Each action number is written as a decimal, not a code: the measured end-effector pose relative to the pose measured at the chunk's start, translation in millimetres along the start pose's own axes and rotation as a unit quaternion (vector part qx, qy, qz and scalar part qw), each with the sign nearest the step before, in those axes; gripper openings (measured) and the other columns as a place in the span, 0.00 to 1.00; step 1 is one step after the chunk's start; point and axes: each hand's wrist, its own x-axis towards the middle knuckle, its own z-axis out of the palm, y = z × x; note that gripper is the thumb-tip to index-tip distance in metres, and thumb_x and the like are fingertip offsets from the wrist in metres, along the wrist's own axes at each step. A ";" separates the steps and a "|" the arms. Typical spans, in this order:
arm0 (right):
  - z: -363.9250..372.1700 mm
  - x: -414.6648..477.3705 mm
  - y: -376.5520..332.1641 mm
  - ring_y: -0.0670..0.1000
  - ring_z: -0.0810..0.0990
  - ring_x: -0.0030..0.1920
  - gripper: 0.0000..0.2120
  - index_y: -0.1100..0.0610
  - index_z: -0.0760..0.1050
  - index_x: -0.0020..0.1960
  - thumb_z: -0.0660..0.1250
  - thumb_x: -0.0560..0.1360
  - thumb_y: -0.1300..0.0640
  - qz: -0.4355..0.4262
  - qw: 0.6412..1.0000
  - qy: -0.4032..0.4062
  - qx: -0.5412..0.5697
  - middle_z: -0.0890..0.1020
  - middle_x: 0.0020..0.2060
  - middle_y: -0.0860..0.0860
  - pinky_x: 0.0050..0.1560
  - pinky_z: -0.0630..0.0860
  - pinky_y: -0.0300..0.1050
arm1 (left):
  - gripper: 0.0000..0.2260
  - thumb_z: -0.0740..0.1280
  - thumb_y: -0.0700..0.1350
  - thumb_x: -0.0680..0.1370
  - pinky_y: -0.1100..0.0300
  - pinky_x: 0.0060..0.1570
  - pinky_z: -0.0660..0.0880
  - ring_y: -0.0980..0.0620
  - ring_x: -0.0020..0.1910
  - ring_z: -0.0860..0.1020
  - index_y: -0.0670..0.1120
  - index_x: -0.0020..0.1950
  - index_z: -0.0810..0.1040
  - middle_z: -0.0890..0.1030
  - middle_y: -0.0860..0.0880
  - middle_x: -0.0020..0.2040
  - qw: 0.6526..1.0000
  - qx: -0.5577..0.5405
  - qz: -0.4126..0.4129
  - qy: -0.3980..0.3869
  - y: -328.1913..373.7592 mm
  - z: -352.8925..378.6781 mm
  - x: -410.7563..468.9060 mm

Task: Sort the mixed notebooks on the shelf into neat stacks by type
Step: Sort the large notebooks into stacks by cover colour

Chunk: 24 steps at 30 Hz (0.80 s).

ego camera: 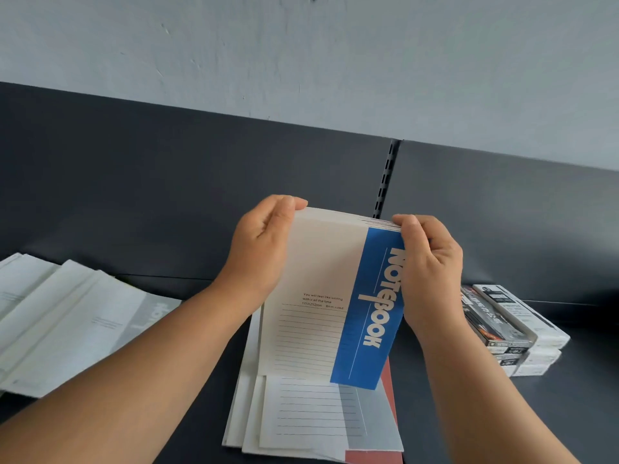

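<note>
A bundle of cream notebooks with a blue "NOTEBOOK" band (321,296) stands upright on its lower edge over a pile on the dark shelf (187,380). My left hand (264,249) grips its upper left edge, and my right hand (428,269) grips its upper right edge. Beneath lies a loose pile of notebooks (311,416): white ones, one with a grey band, and a red one at the bottom right. Several grey-banded notebooks (67,316) lie fanned out on the shelf at the left.
Stacked small black-and-white boxes (509,326) sit on the shelf at the right. A dark back panel with a slotted upright (385,179) rises behind the shelf, below a pale wall.
</note>
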 end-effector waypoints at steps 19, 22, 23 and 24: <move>-5.5 -29.7 28.0 0.69 0.81 0.45 0.12 0.41 0.73 0.43 0.68 0.71 0.58 0.107 0.992 -0.056 0.023 0.81 0.48 0.59 0.45 0.75 0.75 | 0.27 0.58 0.41 0.63 0.61 0.45 0.71 0.58 0.50 0.77 0.52 0.61 0.71 0.79 0.56 0.51 0.980 -0.091 -0.164 -0.066 -14.2 1.9 -22.7; -12.3 -26.0 33.0 0.60 0.83 0.42 0.14 0.45 0.72 0.48 0.64 0.72 0.64 0.123 0.988 -0.086 0.031 0.82 0.47 0.57 0.43 0.79 0.67 | 0.23 0.59 0.39 0.69 0.62 0.43 0.70 0.59 0.49 0.77 0.50 0.64 0.71 0.79 0.56 0.51 0.979 -0.083 -0.174 -0.072 -14.5 -1.1 -24.9; -14.5 -27.7 36.2 0.58 0.85 0.44 0.14 0.47 0.71 0.51 0.63 0.74 0.66 0.132 0.986 -0.097 0.031 0.83 0.47 0.55 0.43 0.81 0.62 | 0.20 0.58 0.37 0.73 0.63 0.43 0.70 0.59 0.50 0.76 0.49 0.64 0.71 0.79 0.55 0.52 0.977 -0.072 -0.183 -0.078 -17.2 -2.3 -27.9; -16.4 -30.9 40.7 0.56 0.85 0.45 0.13 0.49 0.71 0.53 0.62 0.76 0.67 0.142 0.984 -0.107 0.026 0.84 0.48 0.53 0.44 0.82 0.59 | 0.19 0.57 0.35 0.76 0.63 0.44 0.70 0.59 0.51 0.76 0.49 0.65 0.70 0.78 0.55 0.53 0.975 -0.058 -0.196 -0.089 -21.0 -3.5 -31.9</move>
